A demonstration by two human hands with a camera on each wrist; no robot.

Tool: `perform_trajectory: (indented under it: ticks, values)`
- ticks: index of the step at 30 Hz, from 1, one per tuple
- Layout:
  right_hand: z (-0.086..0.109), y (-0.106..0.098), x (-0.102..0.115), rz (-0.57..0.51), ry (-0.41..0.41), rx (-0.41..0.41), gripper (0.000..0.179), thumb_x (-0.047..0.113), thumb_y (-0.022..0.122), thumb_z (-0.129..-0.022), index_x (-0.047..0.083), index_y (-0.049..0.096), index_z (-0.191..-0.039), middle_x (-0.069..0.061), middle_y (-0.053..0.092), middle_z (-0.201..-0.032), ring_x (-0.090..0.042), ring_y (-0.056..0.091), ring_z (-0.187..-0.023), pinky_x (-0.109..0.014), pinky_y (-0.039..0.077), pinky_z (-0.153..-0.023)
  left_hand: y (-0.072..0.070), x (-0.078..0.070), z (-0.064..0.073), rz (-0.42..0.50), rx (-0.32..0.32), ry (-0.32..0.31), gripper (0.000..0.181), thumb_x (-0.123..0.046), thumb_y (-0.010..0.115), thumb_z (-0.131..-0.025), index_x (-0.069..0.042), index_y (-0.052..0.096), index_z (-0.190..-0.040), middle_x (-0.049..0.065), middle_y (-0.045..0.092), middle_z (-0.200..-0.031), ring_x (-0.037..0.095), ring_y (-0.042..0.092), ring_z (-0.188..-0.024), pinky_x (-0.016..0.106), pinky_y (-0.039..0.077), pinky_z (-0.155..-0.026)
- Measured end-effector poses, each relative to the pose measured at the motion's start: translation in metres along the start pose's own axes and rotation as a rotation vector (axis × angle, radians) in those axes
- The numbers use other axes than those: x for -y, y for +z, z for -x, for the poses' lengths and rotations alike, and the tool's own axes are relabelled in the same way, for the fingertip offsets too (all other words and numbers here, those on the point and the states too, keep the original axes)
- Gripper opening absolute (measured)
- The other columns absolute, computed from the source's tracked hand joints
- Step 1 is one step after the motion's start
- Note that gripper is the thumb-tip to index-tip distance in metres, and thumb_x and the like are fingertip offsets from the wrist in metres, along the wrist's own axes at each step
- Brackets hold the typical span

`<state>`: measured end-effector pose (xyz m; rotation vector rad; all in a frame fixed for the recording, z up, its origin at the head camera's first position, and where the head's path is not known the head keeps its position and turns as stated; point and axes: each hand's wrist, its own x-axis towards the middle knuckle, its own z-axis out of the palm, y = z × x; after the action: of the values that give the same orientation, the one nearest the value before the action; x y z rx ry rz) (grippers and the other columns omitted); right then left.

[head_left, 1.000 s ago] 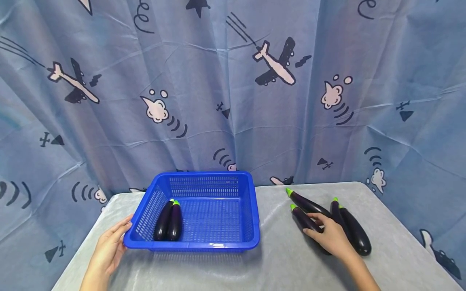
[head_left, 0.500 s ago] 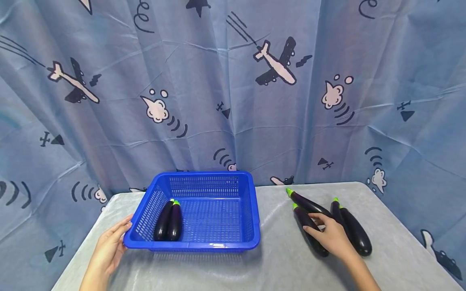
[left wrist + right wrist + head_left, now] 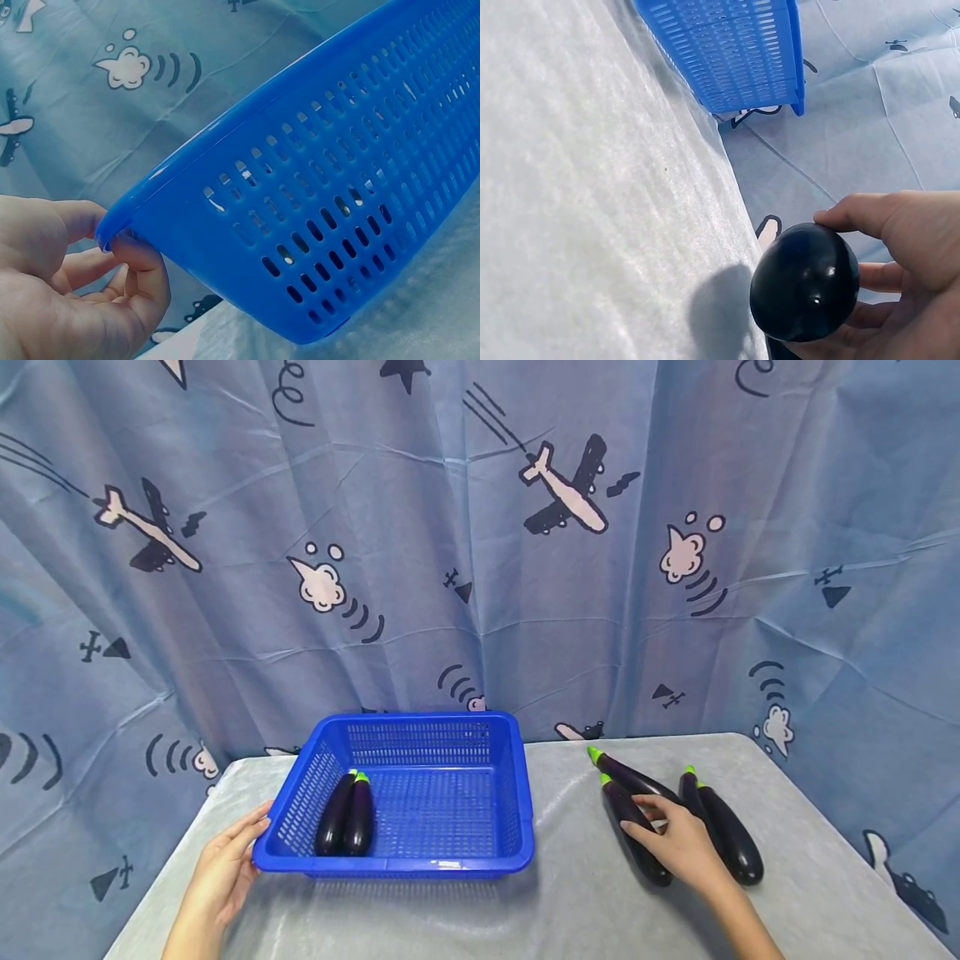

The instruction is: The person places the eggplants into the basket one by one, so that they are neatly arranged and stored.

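My left hand [image 3: 222, 868] grips the left rim of a blue plastic basket [image 3: 420, 865]; in the left wrist view its thumb and curled fingers pinch the basket's corner [image 3: 120, 217]. Two dark purple eggplants [image 3: 346, 817] lie side by side in the basket's left part. To the right, my right hand [image 3: 678, 839] holds an eggplant [image 3: 633, 835] with a green stem end, thumb on one side and fingers on the other. The right wrist view shows this eggplant's round end [image 3: 804, 283], with its shadow on the cloth beside it.
Behind the right hand lies another eggplant [image 3: 630, 778], pointing to the back left. Two more eggplants [image 3: 731, 835] lie together to the right of that hand. A pale cloth [image 3: 570, 893] covers the table, and a blue patterned curtain [image 3: 420, 543] hangs behind it.
The eggplant in my right hand has turned slightly, its lower end shifting left and its stem end a little right. The left hand and basket stay in place.
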<state>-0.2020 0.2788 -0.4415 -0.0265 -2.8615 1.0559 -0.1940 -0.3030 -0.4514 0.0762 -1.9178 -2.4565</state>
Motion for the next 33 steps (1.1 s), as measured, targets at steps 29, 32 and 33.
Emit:
perform_trajectory:
  ticks: [29, 32, 33]
  values:
    - [0.009, -0.010, 0.033, -0.116, 0.008, 0.002, 0.056, 0.028, 0.078, -0.098, -0.003, 0.061, -0.141, -0.030, 0.070, -0.126, -0.036, 0.074, -0.103, -0.045, 0.062, -0.084, 0.000, -0.002, 0.000, 0.010, -0.017, -0.011, 0.045, -0.009, 0.047, -0.112, -0.038, 0.080, -0.102, -0.013, 0.075, -0.103, 0.006, 0.073, -0.085, 0.023, 0.058, -0.073]
    - [0.009, -0.011, 0.036, -0.140, -0.005, 0.009, 0.058, 0.030, 0.079, -0.097, -0.002, 0.061, -0.142, -0.029, 0.070, -0.127, -0.035, 0.075, -0.104, -0.042, 0.063, -0.082, 0.000, -0.001, 0.000, 0.022, -0.012, -0.004, 0.046, -0.007, 0.046, -0.112, -0.037, 0.080, -0.103, -0.012, 0.075, -0.103, 0.007, 0.073, -0.085, 0.023, 0.059, -0.073]
    - [0.009, -0.011, 0.037, -0.147, -0.012, 0.010, 0.058, 0.030, 0.079, -0.097, -0.002, 0.061, -0.142, -0.028, 0.070, -0.127, -0.035, 0.075, -0.104, -0.042, 0.062, -0.082, 0.000, 0.000, 0.000, 0.026, -0.009, -0.002, 0.046, -0.007, 0.046, -0.112, -0.036, 0.080, -0.103, -0.012, 0.075, -0.103, 0.007, 0.073, -0.085, 0.023, 0.059, -0.073]
